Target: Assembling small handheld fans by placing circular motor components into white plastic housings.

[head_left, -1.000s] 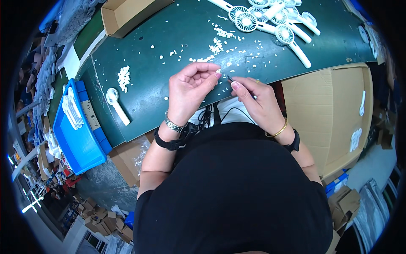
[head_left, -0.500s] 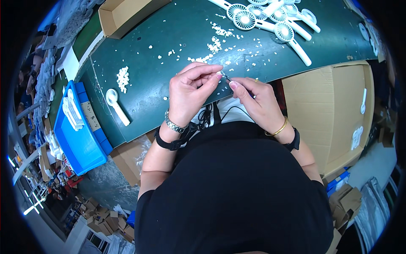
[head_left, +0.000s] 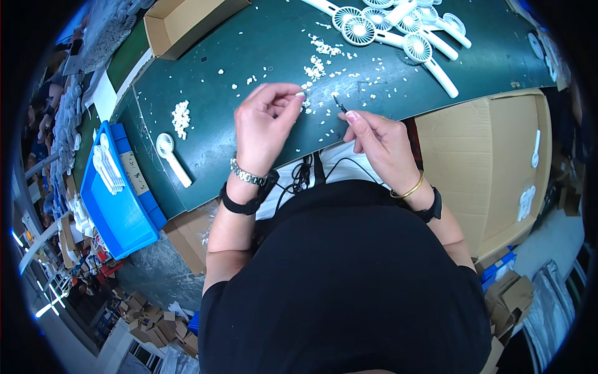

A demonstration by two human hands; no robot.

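We hold a tiny white piece [head_left: 301, 95] pinched between the thumb and fingertips of our left hand [head_left: 265, 124], raised just above the green table [head_left: 249, 50]. Our right hand [head_left: 380, 140] grips thin dark tweezers [head_left: 339, 104], tip pointing to the piece, probably to work on it. More white pieces [head_left: 317, 65] lie scattered ahead. The white fans [head_left: 398, 28] lie far back, a cardboard box [head_left: 486, 162] stands right, so room is near the front edge.
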